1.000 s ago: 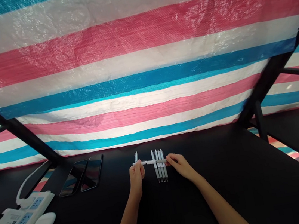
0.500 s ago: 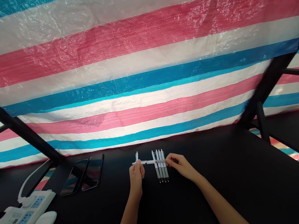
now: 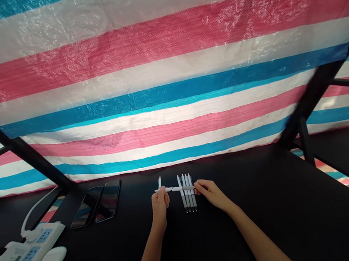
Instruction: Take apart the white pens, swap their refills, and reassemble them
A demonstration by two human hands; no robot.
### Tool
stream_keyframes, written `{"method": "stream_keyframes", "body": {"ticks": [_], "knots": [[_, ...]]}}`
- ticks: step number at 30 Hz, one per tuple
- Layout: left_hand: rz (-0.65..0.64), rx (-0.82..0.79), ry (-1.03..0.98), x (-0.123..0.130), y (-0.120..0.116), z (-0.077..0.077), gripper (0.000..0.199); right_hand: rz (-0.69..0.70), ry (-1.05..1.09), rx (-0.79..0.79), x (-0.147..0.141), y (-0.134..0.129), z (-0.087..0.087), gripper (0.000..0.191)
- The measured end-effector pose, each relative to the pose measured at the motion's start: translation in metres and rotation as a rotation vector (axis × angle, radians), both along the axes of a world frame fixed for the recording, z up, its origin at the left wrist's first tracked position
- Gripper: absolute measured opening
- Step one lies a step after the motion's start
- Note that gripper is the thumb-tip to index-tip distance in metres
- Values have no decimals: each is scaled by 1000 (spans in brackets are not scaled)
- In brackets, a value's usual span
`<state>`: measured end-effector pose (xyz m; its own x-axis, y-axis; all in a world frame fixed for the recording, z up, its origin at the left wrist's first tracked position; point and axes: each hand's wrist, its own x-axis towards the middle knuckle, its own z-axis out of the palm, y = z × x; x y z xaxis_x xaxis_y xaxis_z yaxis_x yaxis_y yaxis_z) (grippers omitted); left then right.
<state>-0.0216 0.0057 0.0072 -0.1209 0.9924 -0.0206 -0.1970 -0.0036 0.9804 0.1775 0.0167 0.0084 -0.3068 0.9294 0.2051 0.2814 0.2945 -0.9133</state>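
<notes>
A black table (image 3: 241,217) fills the lower part of the view, and a plastic tarp (image 3: 163,61) striped in red, white and blue hangs beyond its far edge, crossed by dark metal frame bars (image 3: 14,147); the room behind it is hidden. Well left of the left fingers lie two smartphones (image 3: 97,203), side by side and slanted, and farther left and nearer the person sit a white power strip (image 3: 26,260) and a round white charger (image 3: 53,258) with its cable.

The left hand (image 3: 159,205) is curled closed, its fingers gathered around one end of a white pen (image 3: 177,188), which lies crosswise; a short white pen end (image 3: 159,182) pokes up just above those fingers. The right hand (image 3: 211,194) pinches the pen's other end between thumb and forefinger, its other fingers loosely curled. Between the two hands, the pen passes just over the top of four pens (image 3: 187,194), which lie parallel and close together on the table.

Against the frame a second earlier, the hands and pen sit almost the same; only the view has tilted slightly.
</notes>
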Motion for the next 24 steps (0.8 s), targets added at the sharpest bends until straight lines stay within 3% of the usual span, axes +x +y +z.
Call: {"method": "stream_keyframes", "body": {"ticks": [5, 9, 16, 24], "knots": [[24, 5, -17, -3, 0, 1, 50, -7, 52, 3, 0, 0, -1, 23], [26, 6, -24, -2, 1, 1, 51, 10, 32, 15, 0, 1, -1, 33], [22, 12, -24, -1, 0, 0, 50, -8, 38, 18, 0, 1, -1, 25], [14, 3, -16, 0, 0, -1, 50, 8, -25, -8, -1, 1, -3, 43]]}}
